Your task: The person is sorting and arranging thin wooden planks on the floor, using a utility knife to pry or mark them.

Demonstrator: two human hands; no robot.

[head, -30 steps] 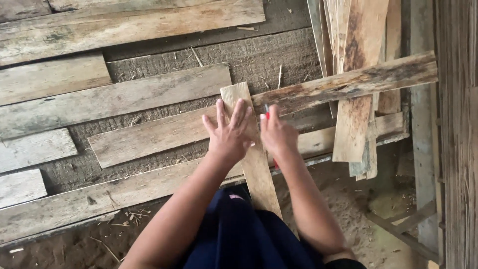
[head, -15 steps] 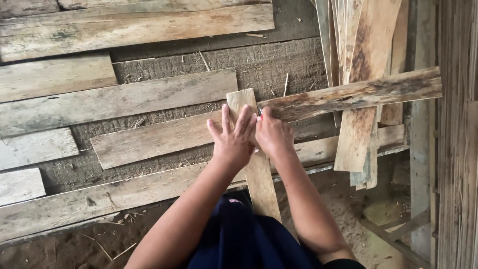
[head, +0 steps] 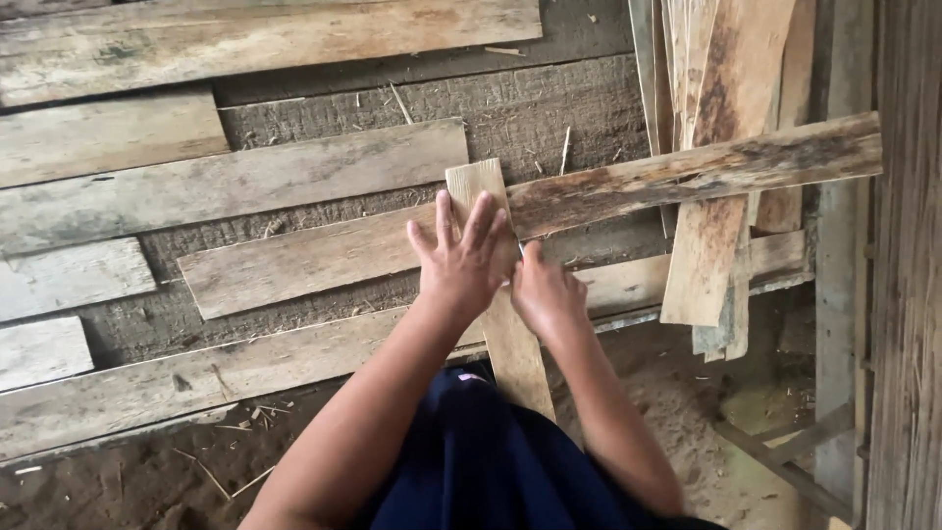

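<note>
My left hand [head: 461,265] lies flat on the narrow plank [head: 496,285], fingers spread and pointing away from me, its grip apart and pressing down rather than closing on anything. My right hand [head: 545,294] sits just beside it, touching the same plank along its right edge, fingers curled together; whether that grip is clamped on something small I cannot tell, since only a thin sliver shows between the two hands near the thumb. The narrow plank runs from my lap, over my dark blue clothing [head: 491,461], up and slightly left, its far end lying on top of the short board [head: 294,260]. That short board lies crosswise under my left hand. A long weathered board [head: 687,172] slants from my fingertips off to the right, its near end meeting the top of the narrow plank. Beyond it, upright planks [head: 721,118] lean in a bundle at the upper right, crossing over the weathered board. Another long board [head: 196,378] lies nearer me, passing under the narrow plank and continuing to the right. More boards [head: 226,182] lie side by side farther away at the left, on a rough grey floor [head: 549,108] strewn with a few straws. Bare dirt [head: 147,481] shows at the lower left, and a wooden wall [head: 908,294] stands along the right edge.
</note>
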